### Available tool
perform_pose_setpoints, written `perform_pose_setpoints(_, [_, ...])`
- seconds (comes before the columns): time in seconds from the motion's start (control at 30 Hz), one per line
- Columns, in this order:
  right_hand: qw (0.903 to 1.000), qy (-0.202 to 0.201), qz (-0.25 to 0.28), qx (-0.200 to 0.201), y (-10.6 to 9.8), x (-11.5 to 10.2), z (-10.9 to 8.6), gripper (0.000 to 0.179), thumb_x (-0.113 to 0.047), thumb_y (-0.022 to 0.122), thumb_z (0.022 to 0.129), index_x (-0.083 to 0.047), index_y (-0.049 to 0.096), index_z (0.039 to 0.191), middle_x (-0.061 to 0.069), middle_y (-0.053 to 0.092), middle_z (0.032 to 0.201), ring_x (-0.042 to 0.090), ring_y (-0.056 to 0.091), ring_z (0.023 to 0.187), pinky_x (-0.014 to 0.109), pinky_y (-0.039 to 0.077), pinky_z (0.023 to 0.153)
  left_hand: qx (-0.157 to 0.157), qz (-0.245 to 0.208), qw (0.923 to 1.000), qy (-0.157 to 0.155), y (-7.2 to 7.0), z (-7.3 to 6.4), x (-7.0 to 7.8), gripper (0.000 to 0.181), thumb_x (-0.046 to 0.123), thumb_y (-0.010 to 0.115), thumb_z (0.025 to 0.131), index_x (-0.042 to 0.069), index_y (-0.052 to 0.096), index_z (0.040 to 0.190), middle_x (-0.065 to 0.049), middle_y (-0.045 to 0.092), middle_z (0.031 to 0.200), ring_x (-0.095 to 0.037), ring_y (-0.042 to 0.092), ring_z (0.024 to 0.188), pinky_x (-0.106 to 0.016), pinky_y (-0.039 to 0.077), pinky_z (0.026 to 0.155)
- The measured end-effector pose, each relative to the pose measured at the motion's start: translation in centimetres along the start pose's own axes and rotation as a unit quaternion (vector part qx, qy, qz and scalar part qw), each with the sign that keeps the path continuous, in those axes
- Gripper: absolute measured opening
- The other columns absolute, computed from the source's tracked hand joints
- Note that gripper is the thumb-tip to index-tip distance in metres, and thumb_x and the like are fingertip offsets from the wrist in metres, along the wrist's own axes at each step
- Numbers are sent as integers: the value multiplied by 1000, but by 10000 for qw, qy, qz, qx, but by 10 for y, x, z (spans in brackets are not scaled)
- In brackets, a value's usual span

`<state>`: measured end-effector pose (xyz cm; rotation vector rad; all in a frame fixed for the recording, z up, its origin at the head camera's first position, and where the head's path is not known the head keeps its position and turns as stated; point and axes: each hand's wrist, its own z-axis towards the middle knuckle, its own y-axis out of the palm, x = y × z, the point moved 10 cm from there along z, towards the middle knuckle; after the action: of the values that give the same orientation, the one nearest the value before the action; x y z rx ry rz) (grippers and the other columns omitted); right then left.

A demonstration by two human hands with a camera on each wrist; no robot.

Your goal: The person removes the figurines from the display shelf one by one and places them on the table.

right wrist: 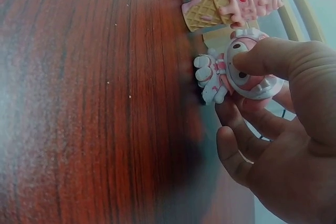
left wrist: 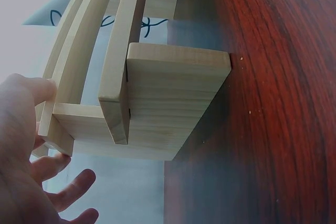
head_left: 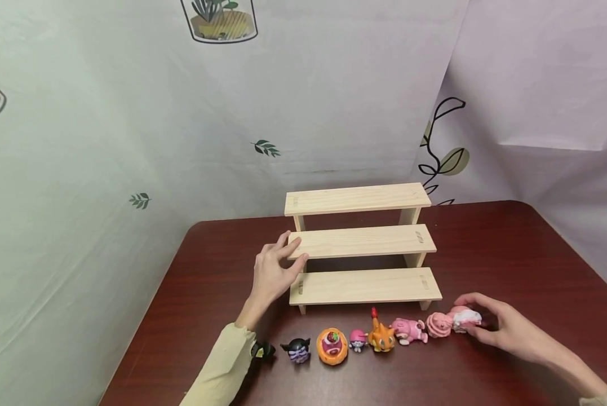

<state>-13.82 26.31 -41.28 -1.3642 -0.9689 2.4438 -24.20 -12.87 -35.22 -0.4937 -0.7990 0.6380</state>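
A three-tier wooden display stand [head_left: 364,242] rises in steps on the table. My left hand [head_left: 275,270] grips the left end of its middle tier, thumb on one side and fingers on the other. At the right, my right hand [head_left: 508,330] pinches a pink-and-white hooded figurine [right wrist: 252,85] between thumb and fingers; its face and small feet show in the right wrist view. Beside that figurine is a pink ice cream cone figurine [right wrist: 207,9] with a waffle base. Whether the held figurine touches the table, I cannot tell.
Along the stand's front runs a row: a pink figurine [head_left: 410,330], an orange figurine [head_left: 381,336] with a red-tipped tail, a small pink-haired figurine [head_left: 357,339], an orange tart-like toy [head_left: 332,346], a black-and-purple figurine [head_left: 298,351] and a dark one [head_left: 264,351] by the left sleeve. Cloth hangs behind.
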Motion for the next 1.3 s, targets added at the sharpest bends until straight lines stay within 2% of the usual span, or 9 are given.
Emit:
perform_pose_setpoints(0.33, [9996,-36,-92,267,-6,5,-7,59,19,76,72,4,55,125,-3,65,105,5,63,88,13,46,76,-12,23,10000,-77,0,-1,-2,42,33,74,88,12,73,125,-14,59,138,-40,60,107,-61,44,84])
perform_pose_setpoints(0.5, [9953,289,-520,763,-19,7,-11,58,15,79,70,1,59,122,-7,67,104,3,61,89,11,42,77,-5,-19,10000,-82,1,-1,-2,42,32,74,88,12,72,125,-13,58,139,-40,60,106,-61,45,83])
perform_pose_setpoints(0.7, [9856,629,-981,1228,-34,0,-11,58,7,84,70,-3,61,122,-16,60,115,-2,58,95,8,40,79,-15,-41,10000,2,2,1,0,43,32,74,89,11,72,126,-14,57,139,-41,59,107,-61,45,82])
perform_pose_setpoints(0.83, [9808,426,-1296,1396,-40,-14,-6,59,6,85,67,-3,63,121,-13,58,115,-1,56,94,8,37,81,-90,-90,9999,-90,3,0,0,43,31,73,90,10,70,128,-14,56,141,-41,57,112,-63,45,83])
perform_pose_setpoints(1.0, [9744,-22,-1654,1520,-38,-33,1,64,5,87,60,-7,65,119,-5,59,114,-2,50,99,10,34,84,-249,-241,9990,-283,6,-1,0,44,29,71,91,9,68,131,-15,51,146,-40,52,120,-65,43,86])
perform_pose_setpoints(1.2, [9713,-359,-1813,1499,-32,-55,11,68,5,86,57,-5,64,120,3,58,122,-3,46,116,8,30,90,-405,-240,9979,-435,4,-6,5,51,33,70,93,9,63,137,-15,41,154,-41,42,131,-66,32,98])
perform_pose_setpoints(1.3, [9689,-375,-1944,1487,-30,-64,16,73,1,86,57,-4,62,126,4,54,132,-2,40,127,8,26,98,-408,48,9985,-349,-5,-11,14,60,38,70,91,7,59,141,-18,39,154,-44,40,133,-67,27,100])
